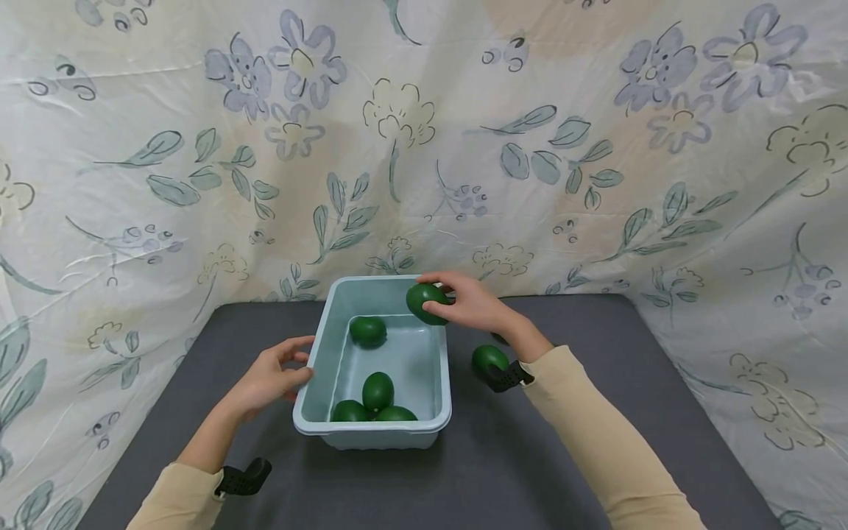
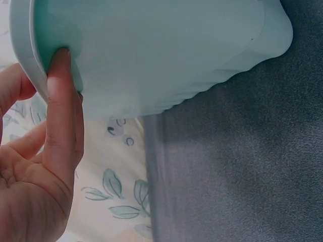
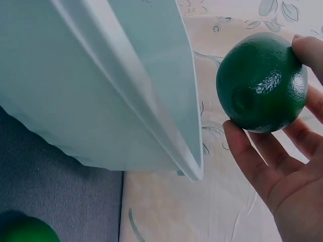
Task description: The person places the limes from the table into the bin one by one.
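Note:
A light blue plastic bin (image 1: pixel 380 436) stands on the dark table. Several glossy dark green avocados lie inside: one avocado (image 1: pixel 367 332) toward the back left, another (image 1: pixel 377 391) among a cluster at the near end. My left hand (image 1: pixel 268 379) holds the bin's left side at the rim, its fingertips against the outer wall under the lip in the left wrist view. Over the bin's back right rim, my right hand (image 1: pixel 464 300) grips an avocado (image 3: pixel 262 83) between thumb and fingers. That avocado is raised, overlapping the rim in the head view.
Right of the bin, an avocado (image 1: pixel 489 358) lies on the table (image 1: pixel 570 412), partly behind the right wrist's black band (image 1: pixel 510 376). A sliver of another dark green thing shows behind the right forearm. Floral cloth (image 1: pixel 424 147) hangs behind and along both sides.

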`<state>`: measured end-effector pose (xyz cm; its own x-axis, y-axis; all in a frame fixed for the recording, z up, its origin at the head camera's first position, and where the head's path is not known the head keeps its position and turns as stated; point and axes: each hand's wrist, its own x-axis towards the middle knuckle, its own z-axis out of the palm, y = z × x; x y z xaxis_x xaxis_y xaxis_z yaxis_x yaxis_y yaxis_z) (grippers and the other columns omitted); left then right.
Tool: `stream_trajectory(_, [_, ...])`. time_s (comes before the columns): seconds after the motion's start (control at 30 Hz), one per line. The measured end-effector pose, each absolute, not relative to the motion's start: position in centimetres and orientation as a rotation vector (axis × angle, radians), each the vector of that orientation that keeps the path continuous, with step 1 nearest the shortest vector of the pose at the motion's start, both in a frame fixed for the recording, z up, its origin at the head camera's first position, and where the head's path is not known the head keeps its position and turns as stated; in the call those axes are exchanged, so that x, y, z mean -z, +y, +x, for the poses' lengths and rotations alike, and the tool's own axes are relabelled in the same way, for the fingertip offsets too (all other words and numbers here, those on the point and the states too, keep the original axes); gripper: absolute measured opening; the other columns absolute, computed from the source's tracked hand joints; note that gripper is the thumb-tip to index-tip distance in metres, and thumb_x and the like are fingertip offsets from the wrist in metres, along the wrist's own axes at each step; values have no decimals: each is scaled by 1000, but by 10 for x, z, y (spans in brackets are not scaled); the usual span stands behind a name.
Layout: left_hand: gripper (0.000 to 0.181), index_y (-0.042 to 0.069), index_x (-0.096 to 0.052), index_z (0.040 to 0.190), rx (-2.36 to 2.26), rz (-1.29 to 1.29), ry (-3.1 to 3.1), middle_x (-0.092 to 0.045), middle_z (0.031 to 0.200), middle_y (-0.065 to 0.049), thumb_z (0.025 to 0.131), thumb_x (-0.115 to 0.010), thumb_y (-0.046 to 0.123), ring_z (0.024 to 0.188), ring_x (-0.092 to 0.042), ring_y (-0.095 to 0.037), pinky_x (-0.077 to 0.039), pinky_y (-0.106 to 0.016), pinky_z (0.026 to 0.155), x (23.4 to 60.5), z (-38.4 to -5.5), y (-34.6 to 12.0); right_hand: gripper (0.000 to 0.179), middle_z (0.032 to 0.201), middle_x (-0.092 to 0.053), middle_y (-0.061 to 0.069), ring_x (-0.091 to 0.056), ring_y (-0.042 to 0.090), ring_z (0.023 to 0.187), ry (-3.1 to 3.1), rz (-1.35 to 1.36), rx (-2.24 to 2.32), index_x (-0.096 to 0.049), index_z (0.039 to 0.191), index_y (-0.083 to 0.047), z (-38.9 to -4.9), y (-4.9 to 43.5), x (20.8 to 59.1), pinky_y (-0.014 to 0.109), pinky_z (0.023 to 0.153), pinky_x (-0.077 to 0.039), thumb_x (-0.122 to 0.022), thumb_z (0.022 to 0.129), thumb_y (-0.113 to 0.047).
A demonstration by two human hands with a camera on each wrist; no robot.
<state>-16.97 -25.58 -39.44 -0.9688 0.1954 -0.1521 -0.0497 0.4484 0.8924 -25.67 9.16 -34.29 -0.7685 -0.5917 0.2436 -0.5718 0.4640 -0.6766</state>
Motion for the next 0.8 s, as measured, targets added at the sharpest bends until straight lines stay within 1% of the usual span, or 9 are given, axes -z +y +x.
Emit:
stream_trajectory(0.1, [60,9,-33,140,-1532,120,2466,-47,116,-22,86,-59,9,84,-62,-24,-56,-39,62,394,-170,-256,48,130,-49,5,-55,24,109,2640,-1062,1221,-49,132,-13,-259,86,342,32,82,-50,-62,88,-26])
stream_trajectory(0.17, [60,9,-34,140,-1530,114,2467,-47,117,-22,86,-59,9,84,-62,-24,-56,-39,62,394,-170,-256,48,129,-50,6,-55,24,108,2625,-1070,1223,-49,132,-13,-261,82,342,32,79,-51,-61,88,-26])
stream_trajectory(0.3, [60,9,-34,140,-1526,109,2469,-46,117,-22,86,-59,9,84,-62,-24,-56,-39,62,395,-170,-256,47,128,-52,5,-56,22,105,2626,-1100,1211,-49,132,-13,-263,75,343,31,78,-50,-62,88,-26])
stream_trajectory(0.43, [60,9,-34,140,-1528,113,2470,-47,116,-22,85,-59,8,83,-62,-24,-56,-39,62,395,-170,-256,47,130,-51,6,-56,23,106,2626,-1120,1205,-50,132,-10,-264,67,344,31,84,-49,-61,88,-26])
stream_trajectory(0.6, [60,9,-34,140,-1532,125,2471,-48,115,-21,85,-59,9,85,-62,-24,-56,-39,61,396,-170,-256,47,132,-50,7,-54,23,111,2610,-1138,1192,-49,132,-10,-265,56,345,33,92,-46,-61,89,-26])
stream_trajectory(0.7, [60,9,-34,140,-1537,125,2467,-48,115,-21,85,-59,9,85,-62,-24,-56,-39,61,396,-170,-256,47,133,-50,6,-52,23,114,2603,-1142,1176,-49,132,-11,-265,50,344,34,94,-44,-60,89,-27])
stream_trajectory(0.8, [60,9,-34,140,-1534,122,2470,-48,116,-21,85,-59,9,85,-62,-24,-56,-39,61,396,-170,-256,48,133,-49,6,-53,24,113,2598,-1131,1168,-48,133,-10,-264,45,342,36,94,-45,-60,89,-27])
